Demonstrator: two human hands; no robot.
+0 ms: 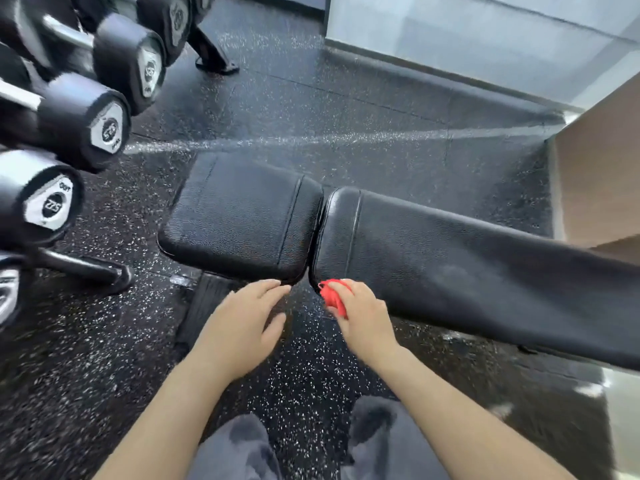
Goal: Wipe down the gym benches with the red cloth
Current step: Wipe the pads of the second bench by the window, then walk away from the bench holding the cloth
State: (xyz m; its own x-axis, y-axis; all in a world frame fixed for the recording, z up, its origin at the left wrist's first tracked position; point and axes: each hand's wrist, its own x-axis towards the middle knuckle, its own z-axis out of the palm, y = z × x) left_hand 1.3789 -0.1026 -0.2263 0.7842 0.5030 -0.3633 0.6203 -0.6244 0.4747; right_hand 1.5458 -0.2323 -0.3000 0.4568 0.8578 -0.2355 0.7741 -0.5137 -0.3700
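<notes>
**Red cloth at the corner of a black gym bench**

I look down at a black padded leather gym bench made of two cushions, a short one on the left and a long one running off to the right. My right grip is curled around a bunched red cloth, which sits at the near corner of the long cushion, beside the gap between the two. My left grip holds nothing, fingers relaxed and reaching toward the short cushion's near edge; I cannot tell if they touch. Black dumbbells with silver end caps sit racked on the left, above a black speckled rubber floor.
</notes>
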